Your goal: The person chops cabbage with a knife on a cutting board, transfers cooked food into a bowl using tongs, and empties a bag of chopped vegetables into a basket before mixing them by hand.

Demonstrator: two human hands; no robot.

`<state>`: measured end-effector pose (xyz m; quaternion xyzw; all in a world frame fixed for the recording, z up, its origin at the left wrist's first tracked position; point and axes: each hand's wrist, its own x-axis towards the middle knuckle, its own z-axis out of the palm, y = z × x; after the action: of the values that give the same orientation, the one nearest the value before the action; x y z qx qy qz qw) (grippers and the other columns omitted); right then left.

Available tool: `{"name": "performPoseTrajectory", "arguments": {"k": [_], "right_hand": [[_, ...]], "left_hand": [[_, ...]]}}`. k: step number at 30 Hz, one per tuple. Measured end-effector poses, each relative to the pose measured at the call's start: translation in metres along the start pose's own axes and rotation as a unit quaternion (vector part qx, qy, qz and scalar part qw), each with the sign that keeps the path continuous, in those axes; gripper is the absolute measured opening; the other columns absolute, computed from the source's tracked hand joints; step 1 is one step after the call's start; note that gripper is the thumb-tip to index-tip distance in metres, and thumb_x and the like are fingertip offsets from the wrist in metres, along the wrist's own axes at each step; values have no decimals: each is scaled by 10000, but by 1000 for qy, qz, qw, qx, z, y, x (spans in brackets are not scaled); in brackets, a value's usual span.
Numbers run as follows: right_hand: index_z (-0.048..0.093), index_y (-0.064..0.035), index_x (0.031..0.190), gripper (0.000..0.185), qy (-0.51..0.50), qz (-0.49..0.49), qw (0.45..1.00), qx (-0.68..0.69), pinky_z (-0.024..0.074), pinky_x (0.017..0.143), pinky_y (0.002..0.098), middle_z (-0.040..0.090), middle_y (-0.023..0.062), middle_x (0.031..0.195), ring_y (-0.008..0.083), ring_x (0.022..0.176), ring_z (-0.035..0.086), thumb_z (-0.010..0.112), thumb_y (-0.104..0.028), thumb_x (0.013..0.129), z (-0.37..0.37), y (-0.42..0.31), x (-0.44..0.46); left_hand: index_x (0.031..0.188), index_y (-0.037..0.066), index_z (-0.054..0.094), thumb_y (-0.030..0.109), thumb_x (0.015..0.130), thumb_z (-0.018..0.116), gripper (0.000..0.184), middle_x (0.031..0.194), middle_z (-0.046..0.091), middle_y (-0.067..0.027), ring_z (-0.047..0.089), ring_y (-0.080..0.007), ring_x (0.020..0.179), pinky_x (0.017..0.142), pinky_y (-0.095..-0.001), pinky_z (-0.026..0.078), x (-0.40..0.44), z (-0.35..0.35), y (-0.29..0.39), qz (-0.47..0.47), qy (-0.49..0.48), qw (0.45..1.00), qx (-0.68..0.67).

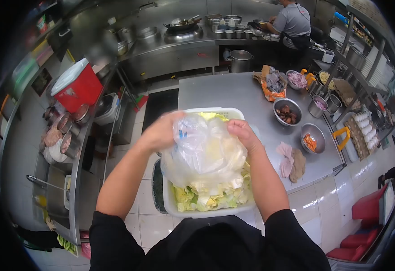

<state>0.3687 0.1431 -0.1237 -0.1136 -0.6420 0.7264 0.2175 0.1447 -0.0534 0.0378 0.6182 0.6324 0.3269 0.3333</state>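
A clear plastic bag hangs between my two hands, over a white basket of chopped green and yellow leaves. My left hand is closed on the bag's left upper edge, close to a small blue mark, and looks blurred. On the other side, my right hand grips the bag's right upper edge with curled fingers. Much of the leaves is hidden behind the bag. Whether anything is inside the bag I cannot tell.
The steel table holds a bowl of brown pieces, a bowl of orange pieces and crumpled cloths. Egg trays stand at the right. A red cooler sits left. Another person works at the far stove.
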Motion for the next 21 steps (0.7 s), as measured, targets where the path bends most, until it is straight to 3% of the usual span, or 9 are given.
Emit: {"name": "performPoseTrajectory", "arguments": {"k": [2,3,4,5,12,15,18,21], "right_hand": [[644,-23,1224,434,3,-13,992,125,481,976,362,656,120,1211,197,1123,609,560,-351,954,1,-4,10],[626,-27,1256,440,18,3,973,229,478,979,372,647,129,1233,206,1138,603,565,-342,955,20,-21,10],[607,-31,1288,451,33,20,943,330,476,983,382,637,137,1255,215,1153,597,570,-333,956,33,-32,7],[590,-33,1311,473,54,67,935,345,468,996,385,626,135,1282,223,1176,586,566,-349,961,35,-39,6],[577,-25,1318,452,70,72,957,274,461,1011,394,630,129,1283,230,1185,587,544,-321,977,24,-54,9],[572,-22,1321,444,85,69,967,232,458,1018,398,632,126,1283,233,1188,587,535,-309,984,23,-57,6],[566,-19,1324,435,111,70,980,148,455,1025,402,634,124,1284,235,1192,587,525,-297,991,29,-58,-2],[561,-16,1327,427,144,93,985,18,453,1031,406,636,121,1284,238,1196,588,516,-284,998,37,-64,-9]], "left_hand": [[965,54,591,141,769,801,300,910,636,18,618,-99,875,784,-283,514,1,-8,30,60,80,979,-177],[950,42,584,143,771,802,299,866,617,21,583,-99,794,739,-271,496,-2,-12,52,143,98,985,18],[932,42,574,141,778,794,286,837,598,17,559,-97,771,722,-266,486,-3,-10,65,134,95,982,92],[914,41,564,139,785,786,275,808,579,13,536,-96,749,704,-261,476,-1,-9,74,126,93,973,168],[879,25,540,95,788,749,238,769,558,-25,525,-110,733,669,-281,470,13,-15,107,187,233,949,103],[880,31,547,72,788,741,218,771,560,-6,523,-96,726,661,-264,467,22,-12,110,210,246,928,182],[876,39,553,72,789,744,212,764,555,10,519,-84,718,662,-255,466,23,-21,126,212,250,924,195],[879,42,554,80,795,744,211,754,548,14,514,-73,717,671,-248,466,24,-37,138,277,317,897,132]]}}
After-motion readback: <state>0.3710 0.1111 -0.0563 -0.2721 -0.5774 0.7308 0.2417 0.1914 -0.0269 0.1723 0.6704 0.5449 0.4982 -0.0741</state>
